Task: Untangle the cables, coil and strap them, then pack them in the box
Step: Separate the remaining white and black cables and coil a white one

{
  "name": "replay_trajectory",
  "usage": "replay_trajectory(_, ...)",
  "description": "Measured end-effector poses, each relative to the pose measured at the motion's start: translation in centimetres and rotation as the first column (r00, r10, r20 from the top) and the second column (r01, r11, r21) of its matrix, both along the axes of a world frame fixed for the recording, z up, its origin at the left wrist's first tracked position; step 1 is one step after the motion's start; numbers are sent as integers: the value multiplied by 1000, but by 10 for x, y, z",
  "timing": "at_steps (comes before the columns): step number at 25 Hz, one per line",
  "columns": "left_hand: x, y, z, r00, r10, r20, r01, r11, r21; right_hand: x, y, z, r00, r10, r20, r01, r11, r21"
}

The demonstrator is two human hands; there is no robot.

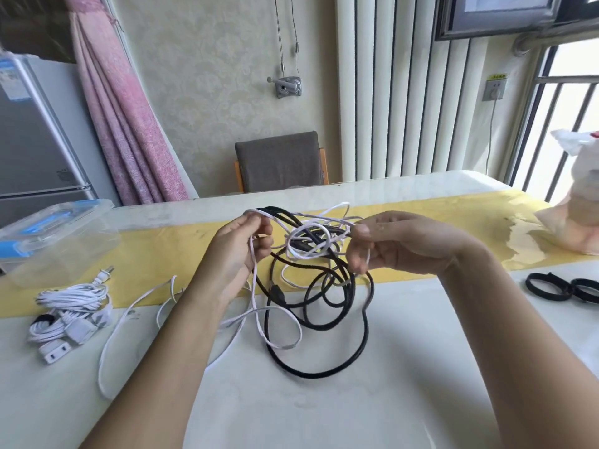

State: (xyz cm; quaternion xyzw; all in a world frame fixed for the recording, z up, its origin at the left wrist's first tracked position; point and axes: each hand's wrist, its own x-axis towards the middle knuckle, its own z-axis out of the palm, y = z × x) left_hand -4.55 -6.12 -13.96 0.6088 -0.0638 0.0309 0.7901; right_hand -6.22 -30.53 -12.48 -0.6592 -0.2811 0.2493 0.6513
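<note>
**Spotter:** Where do you have the tangle?

**Operator:** Between my hands. My left hand [241, 244] is curled round a strand of the white cable [308, 241]. My right hand [389, 244] pinches another strand between thumb and fingers. The white loops are wound through the black cable [324, 372], whose coils drop to the table [324, 416] below both hands.

**Spotter:** How will you work it?

**Operator:** Gently, I think. I'd find a free white end and feed it back through the black loops, because pulling the hands apart could tighten the knot.

**Spotter:** And your pose?

**Operator:** Both forearms reach forward, with the hands raised above the table and the palms roughly facing each other. The box [64, 215] sits well left of my left hand. The straps [547, 286] lie to the right of my right hand.
</note>
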Motion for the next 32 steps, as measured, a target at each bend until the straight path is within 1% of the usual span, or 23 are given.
replay_trajectory(4, 7, 7, 0, 1000, 21, -1, -21, 941, -337, 14, -7, -14, 990, -15, -142, 30, 994, 103)
replay_trajectory(7, 15, 7, -2, 993, 120, -21, -117, 898, -424, 10, -2, -14, 983, -30, -178, 16, 997, -79)
replay_trajectory(9, 15, 5, -5, 973, 222, 65, -184, 912, -366, 3, 1, -6, 993, -100, -68, 79, 961, -266)
replay_trajectory(11, 18, 12, -13, 819, 405, 407, -446, 895, 8, 1, 3, 2, 924, -373, 86, 383, 898, -217)
replay_trajectory(13, 18, 20, -17, 512, 286, 810, -789, 529, 312, 3, 5, 7, 632, -752, 188, 771, 635, -55)
replay_trajectory(14, 19, 20, -18, 453, 179, 873, -855, 365, 369, 6, 4, 7, 476, -852, 217, 875, 484, -20)
replay_trajectory(15, 16, 17, -15, 490, 140, 861, -858, 255, 447, 8, 3, 7, 388, -902, 187, 919, 395, 1)
replay_trajectory(16, 14, 13, -13, 585, 139, 799, -807, 196, 557, 10, 3, 7, 382, -919, 94, 923, 385, 14)
replay_trajectory(17, 13, 10, -12, 736, 136, 663, -676, 194, 711, 10, 2, 7, 423, -904, -62, 906, 422, 28)
replay_trajectory(18, 12, 10, -13, 894, 118, 433, -449, 263, 854, 8, 0, 8, 474, -856, -208, 878, 478, 33)
replay_trajectory(19, 10, 13, -14, 985, 67, 160, -173, 369, 913, 8, -4, 8, 505, -818, -276, 851, 525, 1)
replay_trajectory(20, 7, 19, -14, 998, 4, -59, 51, 459, 887, 8, -8, 6, 535, -805, -258, 817, 570, -85)
replay_trajectory(21, 6, 27, -14, 985, -37, -168, 163, 515, 841, 9, -14, 3, 566, -808, -162, 781, 589, -209)
replay_trajectory(22, 7, 36, -13, 983, -45, -177, 171, 569, 804, 10, -20, 1, 579, -815, 6, 774, 547, -320)
replay_trajectory(23, 11, 45, -11, 993, -16, -116, 99, 638, 764, 9, -26, 1, 521, -829, 205, 831, 437, -344)
replay_trajectory(24, 15, 52, -9, 999, 50, -13, -25, 691, 722, 9, -31, 2, 397, -844, 360, 913, 323, -249)
replay_trajectory(25, 18, 57, -6, 986, 135, 102, -169, 733, 659, 11, -37, 3, 273, -885, 378, 962, 260, -87)
replay_trajectory(26, 22, 58, -5, 955, 223, 198, -296, 781, 549, 12, -38, 5, 238, -944, 230, 962, 261, 75)
replay_trajectory(27, 24, 57, -3, 919, 307, 247, -385, 835, 394, 12, -33, 8, 324, -946, -14, 928, 314, 200)
replay_trajectory(28, 24, 53, -2, 892, 383, 238, -435, 872, 223, 11, -24, 9, 484, -848, -217, 865, 424, 269)
replay_trajectory(29, 25, 51, -1, 877, 436, 202, -458, 886, 72, 11, -18, 9, 616, -720, -320, 788, 555, 267)
replay_trajectory(31, 24, 51, 2, 874, 468, 129, -458, 883, -105, 5, -6, 10, 744, -618, -255, 648, 760, 49)
replay_trajectory(32, 23, 55, 3, 872, 477, 112, -466, 878, -110, 4, -6, 9, 749, -649, -131, 645, 760, -80)
